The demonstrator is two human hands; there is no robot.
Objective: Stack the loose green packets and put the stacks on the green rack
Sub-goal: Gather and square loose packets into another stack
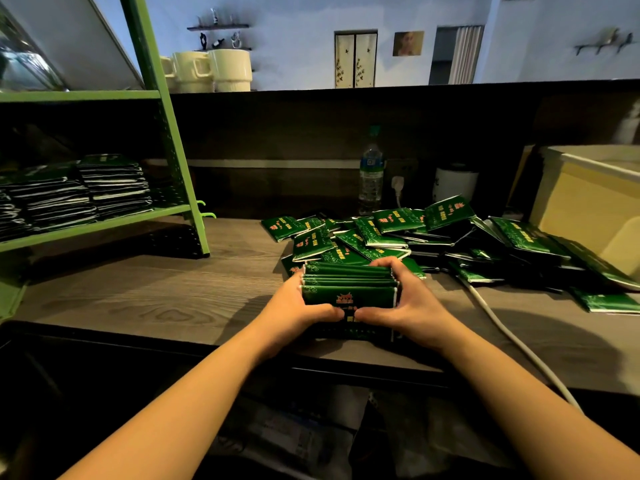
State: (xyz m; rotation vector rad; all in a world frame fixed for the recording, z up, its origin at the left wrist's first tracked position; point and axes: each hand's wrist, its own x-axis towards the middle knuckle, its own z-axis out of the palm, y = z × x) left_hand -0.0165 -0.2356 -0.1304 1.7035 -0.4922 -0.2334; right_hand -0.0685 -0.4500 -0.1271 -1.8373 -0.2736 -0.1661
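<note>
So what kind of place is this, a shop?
Probably a small café or tea shop counter. Stacked cream mugs stand on the ledge, a green rack holds stacked packets, and more loose green packets cover the wooden counter.

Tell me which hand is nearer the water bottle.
Right. The right hand grips the right end of the packet stack, below and slightly right of the water bottle; the left hand grips the stack's left end, farther off.

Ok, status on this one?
Both hands, left and right, grip one stack. Loose pile behind. Rack part filled, path clear.
</note>
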